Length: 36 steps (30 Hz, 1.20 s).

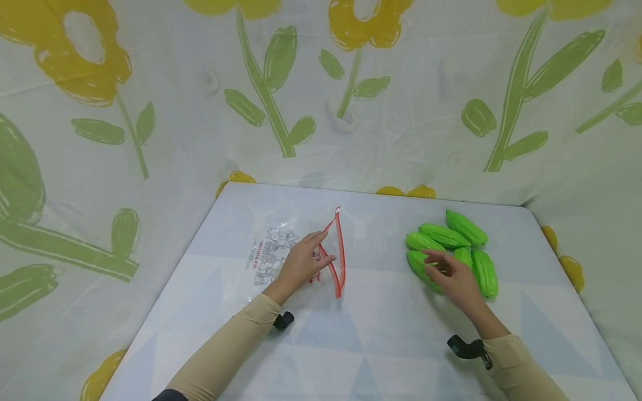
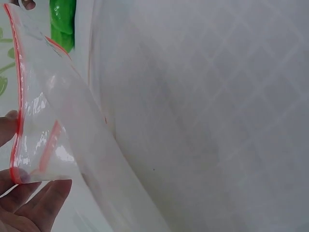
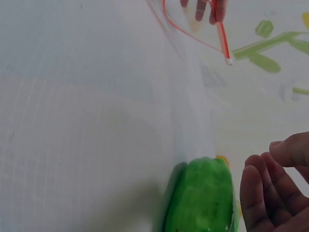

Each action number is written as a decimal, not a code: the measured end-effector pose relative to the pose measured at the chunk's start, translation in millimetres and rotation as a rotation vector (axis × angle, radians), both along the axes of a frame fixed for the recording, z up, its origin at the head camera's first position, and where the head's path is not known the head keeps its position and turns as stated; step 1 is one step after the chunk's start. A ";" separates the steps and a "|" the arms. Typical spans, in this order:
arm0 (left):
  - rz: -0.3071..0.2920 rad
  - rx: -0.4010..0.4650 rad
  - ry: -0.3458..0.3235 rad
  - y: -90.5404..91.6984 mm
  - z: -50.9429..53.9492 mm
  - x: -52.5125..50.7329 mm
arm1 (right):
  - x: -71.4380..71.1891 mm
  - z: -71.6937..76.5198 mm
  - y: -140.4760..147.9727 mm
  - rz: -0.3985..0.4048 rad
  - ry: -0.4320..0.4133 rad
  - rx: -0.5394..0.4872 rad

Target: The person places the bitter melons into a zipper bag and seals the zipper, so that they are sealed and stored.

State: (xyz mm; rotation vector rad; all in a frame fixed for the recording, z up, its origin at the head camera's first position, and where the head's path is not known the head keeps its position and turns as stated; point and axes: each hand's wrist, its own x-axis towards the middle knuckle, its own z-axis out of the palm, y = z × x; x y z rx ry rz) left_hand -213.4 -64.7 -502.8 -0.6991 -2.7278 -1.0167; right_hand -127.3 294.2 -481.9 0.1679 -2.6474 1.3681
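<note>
A clear zip bag [image 1: 268, 245] with a red-edged mouth and printed drawings lies on the table, its mouth parted toward the right. My left hand [image 1: 299, 264] grips the bag by this edge; in the left wrist view, thumb and fingers [image 2: 48, 200] hold the red strip of the bag [image 2: 48, 96]. Several bright green, ridged vegetable-shaped pieces [image 1: 465, 226] lie grouped at the right. Over the nearest of them hovers my right hand [image 1: 458, 284], fingers loosely bent and holding nothing. In the right wrist view, that hand [image 3: 277, 198] is beside a green piece [image 3: 200, 198].
The pale table [image 1: 326, 356] has a light triangle pattern. A white cloth [image 1: 421, 111] printed with yellow flowers and green leaves hangs behind and on both sides. Black curved mounts [image 1: 466, 347] stick out at both wrists.
</note>
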 end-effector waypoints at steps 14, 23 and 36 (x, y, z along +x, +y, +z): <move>0.005 0.008 -0.019 1.0 1.0 0.8 | 7.0 -14.3 21.2 -0.047 0.092 0.145; 0.013 0.015 -0.026 1.9 1.6 2.0 | 7.5 -15.1 24.9 -0.046 0.113 0.232; 0.004 -0.002 -0.018 1.3 0.2 1.6 | 3.4 -11.8 23.7 -0.005 0.013 0.349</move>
